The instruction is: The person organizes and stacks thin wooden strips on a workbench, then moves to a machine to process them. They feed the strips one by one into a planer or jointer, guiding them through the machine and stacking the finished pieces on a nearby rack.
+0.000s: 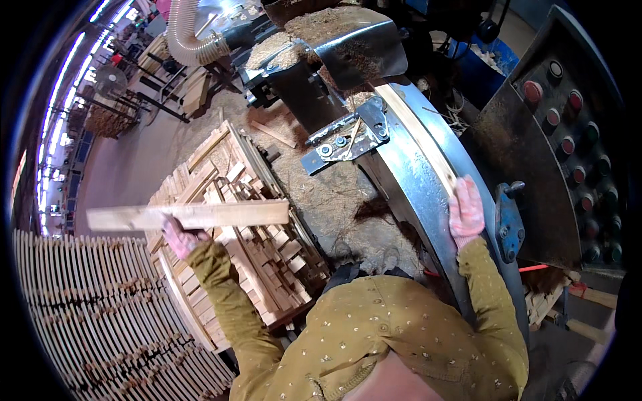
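Observation:
My left hand (179, 239) is closed around a pale wooden board (227, 214), held up roughly level above a pile of cut wood pieces (267, 260). The board looks slightly blurred. On the right, my right hand (466, 212) lies with its fingers stretched out on the near end of a long narrow wood strip (422, 142). That strip rests on the shiny metal table (414, 177) of a woodworking machine, and its far end goes in beside the sawdust-covered metal hood (361, 53). Both hands appear to wear pinkish-white gloves.
A blue-and-metal guide bracket (351, 139) sits at the table's left edge, and a blue clamp (509, 224) at its right. A control panel with several buttons (568, 134) stands at right. Slatted wood stacks (100, 301) fill the lower left. A ribbed hose (187, 33) hangs at back.

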The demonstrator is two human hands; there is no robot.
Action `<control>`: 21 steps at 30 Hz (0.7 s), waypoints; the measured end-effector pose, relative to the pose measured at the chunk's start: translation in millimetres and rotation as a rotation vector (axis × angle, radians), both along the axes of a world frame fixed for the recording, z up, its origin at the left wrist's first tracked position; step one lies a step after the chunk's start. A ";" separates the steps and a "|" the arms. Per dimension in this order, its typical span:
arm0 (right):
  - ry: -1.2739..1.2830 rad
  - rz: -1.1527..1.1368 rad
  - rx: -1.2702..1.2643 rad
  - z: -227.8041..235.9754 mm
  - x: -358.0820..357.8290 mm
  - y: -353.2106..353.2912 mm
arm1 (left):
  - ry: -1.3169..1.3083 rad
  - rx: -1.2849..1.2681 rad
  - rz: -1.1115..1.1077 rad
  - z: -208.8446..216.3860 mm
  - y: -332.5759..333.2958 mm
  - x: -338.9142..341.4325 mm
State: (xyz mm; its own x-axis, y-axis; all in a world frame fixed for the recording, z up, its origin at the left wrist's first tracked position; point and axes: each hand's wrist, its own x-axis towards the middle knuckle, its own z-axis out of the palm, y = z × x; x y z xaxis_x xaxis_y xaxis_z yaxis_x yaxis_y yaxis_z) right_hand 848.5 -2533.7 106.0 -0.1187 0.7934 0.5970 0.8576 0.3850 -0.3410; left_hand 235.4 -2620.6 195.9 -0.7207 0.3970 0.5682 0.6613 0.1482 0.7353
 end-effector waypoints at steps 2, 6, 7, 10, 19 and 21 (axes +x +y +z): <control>0.042 0.058 0.100 -15.2 -4.3 27.1 | -0.732 0.452 -0.739 75.4 50.3 40.6; 0.227 0.143 0.097 9.9 -40.2 45.0 | -0.512 0.486 -0.866 140.2 130.1 209.1; 0.285 0.212 0.092 28.3 -58.3 42.5 | -0.425 0.494 -0.766 135.2 151.5 250.4; 0.230 0.230 0.122 42.9 -62.6 41.8 | -0.653 0.433 -0.708 99.2 166.3 390.5; -0.340 -0.240 -0.565 21.9 128.8 -261.2 | -1.512 -0.539 -1.398 -72.8 42.3 449.6; -0.485 -0.225 -0.528 -31.1 184.7 -332.9 | -1.467 -0.468 -1.406 -76.0 41.2 426.4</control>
